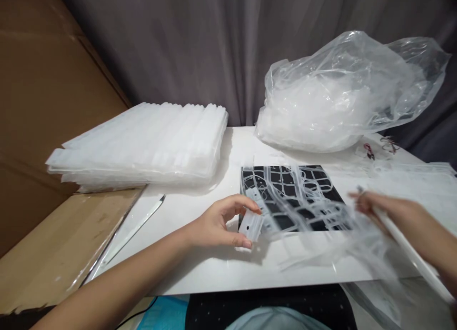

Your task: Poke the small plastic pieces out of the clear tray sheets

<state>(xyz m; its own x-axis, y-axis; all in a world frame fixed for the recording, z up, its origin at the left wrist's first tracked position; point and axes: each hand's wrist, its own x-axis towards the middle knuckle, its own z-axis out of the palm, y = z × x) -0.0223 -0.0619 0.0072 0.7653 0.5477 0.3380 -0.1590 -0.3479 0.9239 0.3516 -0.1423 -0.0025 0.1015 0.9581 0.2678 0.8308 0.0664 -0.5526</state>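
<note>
My left hand [213, 221] is closed around a small translucent plastic piece [251, 225] with a dark round spot, pinched between thumb and fingers. My right hand [374, 204], blurred by motion, grips floppy translucent plastic strips [342, 246] that trail leftward over the table. A long white blade-like strip [414, 258] runs along the right wrist; whether that hand holds it is unclear. Between the hands lies a black mat [333, 193], partly covered by thin translucent plastic frames and loops [282, 192].
A thick stack of white plastic strips [143, 144] stands at the left, beside cardboard [64, 244]. A clear bag [321, 101] of white pieces sits at the back right. A pointed white tool [135, 230] lies left; red-handled cutters [369, 151] lie right, near translucent sheets [421, 182].
</note>
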